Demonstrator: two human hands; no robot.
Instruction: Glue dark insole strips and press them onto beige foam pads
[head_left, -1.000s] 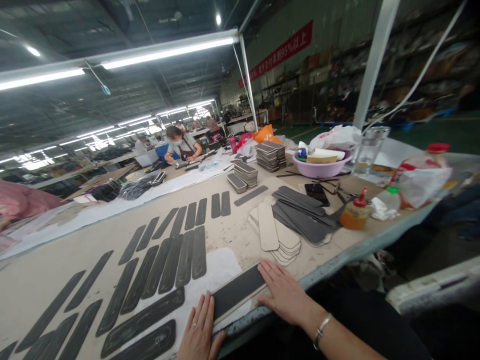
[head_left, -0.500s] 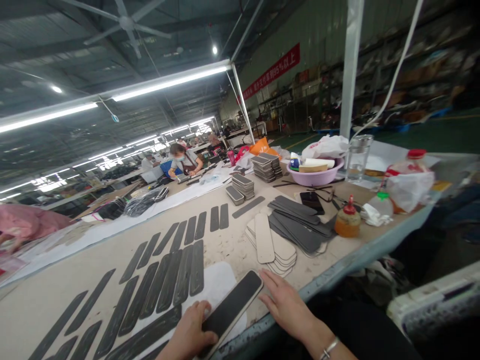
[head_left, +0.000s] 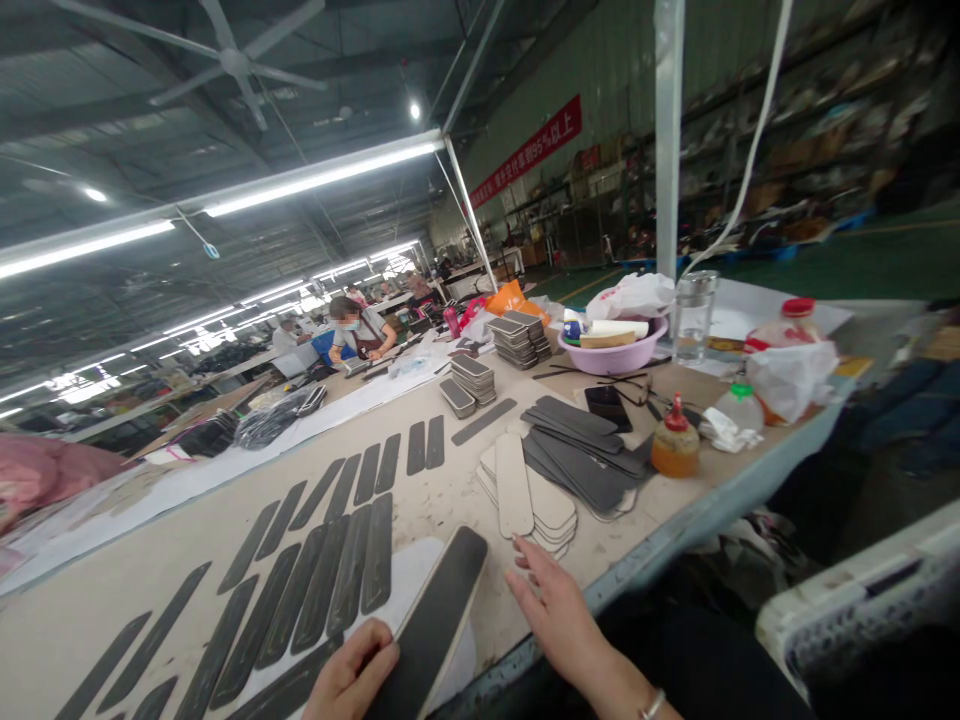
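My left hand (head_left: pixel 354 668) pinches the near left edge of a long round-cornered panel (head_left: pixel 444 610), dark on top with a pale rim. The panel lies tilted over a white sheet (head_left: pixel 420 556), its far end pointing away from me. Fingers apart and holding nothing, my right hand (head_left: pixel 551 598) hovers by the table edge, just right of the panel. Beyond its fingertips is a fanned stack of pale boards (head_left: pixel 514 490). Dark strips (head_left: pixel 577 455) overlap in a pile behind them. More dark, shiny strips (head_left: pixel 322 585) lie in rows to the left.
Small stacks of finished-looking panels (head_left: pixel 472 382) stand farther back. A purple basin (head_left: pixel 611 355), a phone (head_left: pixel 607 408), a glue bottle (head_left: pixel 676 440), a glass jar (head_left: pixel 694 318) and a bagged bottle (head_left: pixel 791 365) occupy the right side. A co-worker (head_left: pixel 364 330) sits across the table.
My right hand has come away from the panel's far end. The panel, held in my left hand, has turned more upright in view. The camera view has shifted slightly right.
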